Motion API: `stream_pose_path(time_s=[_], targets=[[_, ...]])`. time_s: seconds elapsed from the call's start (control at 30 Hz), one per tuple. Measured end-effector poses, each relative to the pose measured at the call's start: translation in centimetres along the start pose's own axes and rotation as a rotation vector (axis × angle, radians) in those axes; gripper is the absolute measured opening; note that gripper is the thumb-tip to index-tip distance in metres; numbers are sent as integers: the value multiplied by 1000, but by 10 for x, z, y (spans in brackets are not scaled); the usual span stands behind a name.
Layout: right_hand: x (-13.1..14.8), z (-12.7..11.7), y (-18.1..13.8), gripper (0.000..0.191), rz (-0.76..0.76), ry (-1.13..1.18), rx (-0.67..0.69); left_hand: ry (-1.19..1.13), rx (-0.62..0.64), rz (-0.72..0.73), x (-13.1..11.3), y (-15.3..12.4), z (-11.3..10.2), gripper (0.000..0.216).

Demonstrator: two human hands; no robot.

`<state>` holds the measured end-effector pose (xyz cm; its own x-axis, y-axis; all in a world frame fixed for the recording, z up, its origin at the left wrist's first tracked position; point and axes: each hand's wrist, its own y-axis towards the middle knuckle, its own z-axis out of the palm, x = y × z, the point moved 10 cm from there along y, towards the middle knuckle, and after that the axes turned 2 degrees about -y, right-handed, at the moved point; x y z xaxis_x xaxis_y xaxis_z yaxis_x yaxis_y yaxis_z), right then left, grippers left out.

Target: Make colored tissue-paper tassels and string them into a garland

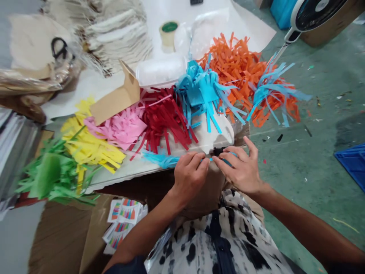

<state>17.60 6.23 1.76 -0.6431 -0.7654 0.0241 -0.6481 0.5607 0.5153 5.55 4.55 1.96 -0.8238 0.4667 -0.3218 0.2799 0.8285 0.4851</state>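
Left grip (188,176) and right grip (242,170) along blue tissue (170,161), fringe (154,157) leftward.

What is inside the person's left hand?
The left hand holds light-blue fringe: loose strands spread out on the picture's left, and a thin stretch shows toward the right hand. The part inside the grip is covered and cannot be seen.

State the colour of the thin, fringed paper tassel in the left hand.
The fringed paper tassel is light blue; best in head view.

A blue fringed bundle (162,160) lies sideways, strands spread left, narrowing between fingers (203,164).
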Motion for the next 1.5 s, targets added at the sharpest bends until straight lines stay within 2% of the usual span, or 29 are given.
stream_pose_path(time_s=[0.07, 0.17, 0.23, 0.33, 0.4, 0.47, 0.6, 0.7, 0.77, 0.9, 0.97, 1.03, 1.13, 1.2, 1.27, 1.33, 1.5], targets=[[-1, -6, 2, 33, -1, 21, -34, -125, 34, -111, 6, 5, -4, 11], [-4, -36, 6, 34, -7, 38, -216, -478, 124, -370, 23, 9, -5, 20], [-4, -56, 9, 33, -9, 39, -293, -792, 270, -573, 28, 5, 7, 23], [-2, -74, 15, 32, 8, 45, -318, -1229, 459, -850, 20, -7, 27, 30], [-3, -80, 18, 30, 51, 66, -332, -1412, 447, -982, 15, -13, 35, 32], [-10, -77, 21, 24, 152, 150, -316, -1494, 379, -1047, 14, -17, 39, 33], [-39, -49, 23, 7, 497, 624, -241, -1457, 204, -1029, 20, -12, 35, 26], [-49, -15, 22, 10, 729, 1011, -128, -1438, 82, -954, 25, 2, 24, 18], [-50, -4, 25, 12, 798, 1150, -107, -1447, 50, -932, 27, 9, 20, 15], [-51, -1, 36, 14, 771, 1222, -185, -1501, 60, -988, 30, 9, 25, 17], [-49, 1, 40, 13, 736, 1216, -174, -1520, 55, -1014, 31, 7, 27, 19], [-47, -3, 45, 3, 669, 1146, -154, -1530, 40, -1031, 32, 5, 28, 22], [-40, -24, 54, 18, 423, 873, -158, -1517, 36, -1039, 33, 1, 29, 27], [-31, -39, 57, 22, 244, 671, -175, -1499, 55, -1026, 34, -1, 29, 28], [-27, -45, 58, 21, 164, 582, -187, -1456, 65, -1010, 36, -2, 28, 28], [-32, -44, 61, 17, 210, 639, -185, -1373, 55, -986, 41, -1, 24, 28], [-55, -24, 79, 10, 549, 875, -111, -1232, 17, -904, 51, 14, 8, 28]])
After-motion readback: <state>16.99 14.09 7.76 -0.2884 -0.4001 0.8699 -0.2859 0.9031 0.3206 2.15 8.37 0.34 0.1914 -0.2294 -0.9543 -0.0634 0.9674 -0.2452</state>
